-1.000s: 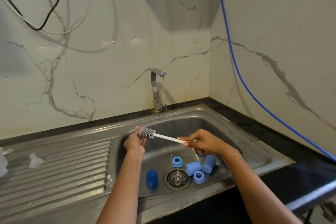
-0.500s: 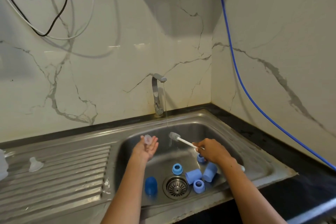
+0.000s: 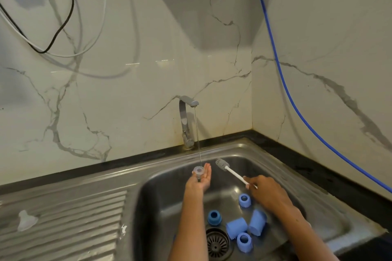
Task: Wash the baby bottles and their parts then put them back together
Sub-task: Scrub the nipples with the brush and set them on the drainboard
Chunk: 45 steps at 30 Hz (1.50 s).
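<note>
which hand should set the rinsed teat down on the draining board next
Left, probably. The left hand already holds the clear teat under the tap's stream, and the draining board lies on its side. The right hand grips the brush over the sink.

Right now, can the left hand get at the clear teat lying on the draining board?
Probably not yet: the left hand holds a clear part under the water. The way to the teat looks free.

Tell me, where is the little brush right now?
The brush is in the right hand, held over the sink, its bristle end pointing toward the water stream and the left hand.
</note>
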Motion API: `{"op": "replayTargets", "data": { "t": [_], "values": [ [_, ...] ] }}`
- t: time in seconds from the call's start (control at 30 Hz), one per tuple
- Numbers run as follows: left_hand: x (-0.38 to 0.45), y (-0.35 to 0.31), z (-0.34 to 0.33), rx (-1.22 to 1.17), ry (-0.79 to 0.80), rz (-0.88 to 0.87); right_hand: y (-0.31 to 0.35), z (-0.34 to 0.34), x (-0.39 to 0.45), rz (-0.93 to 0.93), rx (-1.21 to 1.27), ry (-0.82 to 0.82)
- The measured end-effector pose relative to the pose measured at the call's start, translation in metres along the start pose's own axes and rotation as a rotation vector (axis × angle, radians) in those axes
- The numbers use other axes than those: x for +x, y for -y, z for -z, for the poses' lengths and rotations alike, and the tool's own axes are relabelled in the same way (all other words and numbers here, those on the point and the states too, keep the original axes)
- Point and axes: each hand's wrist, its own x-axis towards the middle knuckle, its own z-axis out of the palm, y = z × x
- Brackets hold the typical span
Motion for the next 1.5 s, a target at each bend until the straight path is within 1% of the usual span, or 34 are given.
{"op": "replayTargets", "data": {
  "t": [0.1, 0.23, 0.3, 0.33, 0.43, 0.57, 0.63, 0.7, 0.77, 0.83, 0.9, 0.93, 1.0, 1.13, 1.4, 1.5],
  "values": [
    [-0.001, 0.001, -0.009, -0.063, 0.054, 0.06, -0.001, 0.001, 0.002, 0.004, 0.002, -0.008],
    [0.006, -0.006, -0.001, -0.066, 0.045, 0.03, 0.0, -0.003, 0.003, -0.001, -0.002, 0.009],
    [0.004, -0.007, -0.006, -0.09, 0.091, 0.04, 0.0, -0.003, 0.004, -0.001, 0.0, 0.012],
    [0.003, -0.006, -0.007, -0.07, 0.104, 0.041, 0.0, -0.003, 0.005, -0.002, 0.006, 0.012],
    [0.005, -0.003, -0.002, 0.048, 0.053, 0.017, -0.001, -0.005, 0.004, -0.005, 0.01, 0.027],
    [-0.003, 0.001, -0.001, 0.208, 0.041, -0.01, -0.003, -0.005, 0.004, -0.005, 0.007, 0.023],
    [-0.004, 0.002, -0.003, 0.295, 0.031, -0.083, -0.002, -0.006, 0.005, 0.003, 0.007, 0.023],
    [-0.002, 0.004, -0.005, 0.443, 0.048, -0.171, -0.002, -0.006, 0.006, 0.013, 0.008, 0.031],
    [0.001, 0.008, -0.007, 0.65, 0.063, -0.316, -0.002, -0.006, 0.006, 0.02, 0.0, 0.047],
    [0.003, 0.013, -0.007, 0.835, 0.046, -0.466, -0.003, -0.006, 0.005, 0.02, -0.008, 0.061],
    [0.005, 0.014, -0.004, 0.932, 0.047, -0.562, -0.003, -0.006, 0.004, 0.016, -0.004, 0.066],
    [0.006, 0.013, -0.004, 0.953, 0.066, -0.579, -0.003, -0.005, 0.004, 0.015, -0.003, 0.066],
    [0.004, 0.012, -0.005, 0.927, 0.107, -0.568, -0.003, -0.005, 0.004, 0.016, -0.005, 0.073],
    [-0.002, 0.002, -0.008, 0.641, 0.205, -0.393, -0.002, -0.005, 0.003, 0.021, -0.01, 0.087],
    [-0.007, 0.004, -0.009, 0.652, 0.285, -0.279, 0.001, -0.004, 0.001, 0.033, -0.01, 0.097],
    [-0.002, -0.002, -0.01, 0.538, 0.3, -0.211, 0.002, -0.005, 0.0, 0.035, -0.001, 0.1]
  ]
}}
